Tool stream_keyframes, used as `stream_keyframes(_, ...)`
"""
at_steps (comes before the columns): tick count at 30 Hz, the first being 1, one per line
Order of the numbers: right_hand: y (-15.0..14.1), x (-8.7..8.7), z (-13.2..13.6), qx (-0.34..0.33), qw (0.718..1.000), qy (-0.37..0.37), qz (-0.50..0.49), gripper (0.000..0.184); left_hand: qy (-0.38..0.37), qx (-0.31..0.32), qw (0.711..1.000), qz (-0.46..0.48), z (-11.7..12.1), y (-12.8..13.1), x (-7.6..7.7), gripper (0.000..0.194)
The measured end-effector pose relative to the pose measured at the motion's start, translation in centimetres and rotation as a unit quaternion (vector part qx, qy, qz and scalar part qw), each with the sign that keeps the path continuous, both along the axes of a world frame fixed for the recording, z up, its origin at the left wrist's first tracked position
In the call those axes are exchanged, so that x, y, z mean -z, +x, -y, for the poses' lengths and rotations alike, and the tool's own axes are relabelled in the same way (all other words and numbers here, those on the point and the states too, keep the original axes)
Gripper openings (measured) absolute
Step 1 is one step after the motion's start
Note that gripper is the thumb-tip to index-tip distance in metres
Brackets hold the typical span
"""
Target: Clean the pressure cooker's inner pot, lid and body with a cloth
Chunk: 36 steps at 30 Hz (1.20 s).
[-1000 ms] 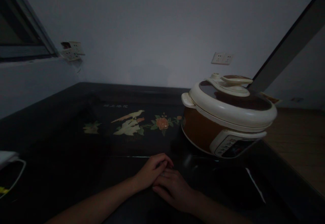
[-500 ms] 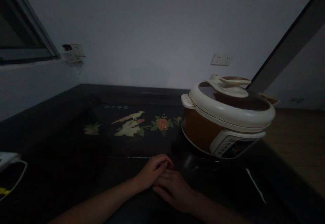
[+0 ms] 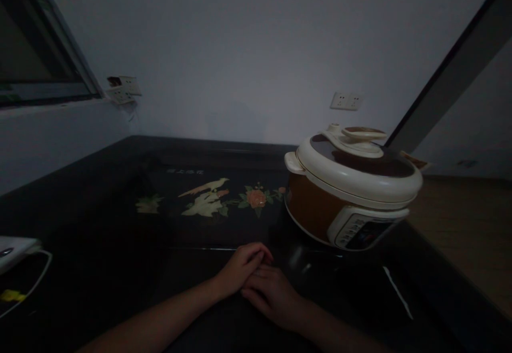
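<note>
My left hand (image 3: pixel 243 269) and my right hand (image 3: pixel 272 295) rest together at the front of a dark, glossy table (image 3: pixel 100 278). The left fingers curl over the fingers of the right hand, which lies partly under them. Both are closed against each other, and no object shows in either. The palms are hidden. Beyond them, to the right, stands a brown and cream electric pressure cooker (image 3: pixel 316 209) with its lid (image 3: pixel 360 179) on and a control panel (image 3: pixel 366 230) on its front. Neither hand touches it.
A picture of a bird and flowers (image 3: pixel 208 198) decorates the tabletop. At the left edge lie a white device (image 3: pixel 16 249) with a cable and something yellow (image 3: pixel 12 295). A thin white strip (image 3: pixel 398 293) is at the right. Wall sockets (image 3: pixel 346 101) are behind the cooker.
The view has shifted slightly, so the wall sockets sit a little lower and more of the white device shows at the left. My hands stay clasped in the same place.
</note>
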State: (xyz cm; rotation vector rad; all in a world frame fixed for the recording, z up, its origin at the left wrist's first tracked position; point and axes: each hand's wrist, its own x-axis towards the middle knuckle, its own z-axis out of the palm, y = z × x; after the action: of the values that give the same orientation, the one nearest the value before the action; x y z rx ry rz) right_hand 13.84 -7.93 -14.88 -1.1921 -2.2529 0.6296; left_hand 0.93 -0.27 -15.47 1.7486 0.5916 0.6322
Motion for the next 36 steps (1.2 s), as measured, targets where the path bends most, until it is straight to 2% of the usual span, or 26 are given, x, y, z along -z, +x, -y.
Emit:
stream_keyframes(9, -0.1, 0.3, -0.1, 0.016, 1.0, 0.008, 0.005, 0.011, -0.013, -0.019, 1.0, 0.008, 0.0, 0.2, 0.3, 0.036)
stream_keyframes(14, 0.2, -0.4, 0.1, 0.022, 0.999, -0.004, 0.039, 0.01, -0.023, -0.011, 1.0, 0.0, -0.2, 0.2, 0.6, 0.032)
stream_keyframes(18, 0.6, -1.3, 0.8, 0.025, 0.997, -0.015, 0.074, 0.009, -0.035, 0.015, 0.999, -0.012, 0.0, 0.1, 0.1, 0.027)
stream_keyframes(21, 1.1, -2.5, 1.6, 0.014, 0.996, -0.024, 0.082, 0.01, -0.043, 0.033, 0.998, -0.014, 0.3, -0.2, -1.1, 0.025)
stream_keyframes(24, 2.2, -4.4, 2.4, 0.017, 0.997, -0.013, 0.07, 0.014, -0.051, 0.04, 0.998, 0.0, 0.5, -0.3, -2.8, 0.025)
stream_keyframes(27, 4.4, -6.8, 3.3, 0.057, 0.998, 0.022, 0.027, 0.016, -0.058, 0.036, 0.997, 0.034, 0.1, -0.2, -5.1, 0.025)
stream_keyframes(29, 6.6, -8.4, 4.1, 0.108, 0.992, 0.065, -0.024, 0.018, -0.061, 0.024, 0.996, 0.067, -0.4, 0.2, -6.8, 0.026)
stream_keyframes(32, 10.5, -10.7, 5.4, 0.234, 0.953, 0.154, -0.115, 0.021, -0.066, -0.014, 0.99, 0.127, -1.4, 1.3, -9.3, 0.027)
stream_keyframes(34, 13.4, -12.3, 6.3, 0.343, 0.9, 0.198, -0.182, 0.025, -0.086, -0.049, 0.98, 0.175, -2.4, 2.4, -10.9, 0.028)
stream_keyframes(36, 16.4, -13.6, 6.7, 0.44, 0.827, 0.239, -0.255, 0.029, -0.117, -0.081, 0.964, 0.224, -3.6, 3.9, -12.0, 0.031)
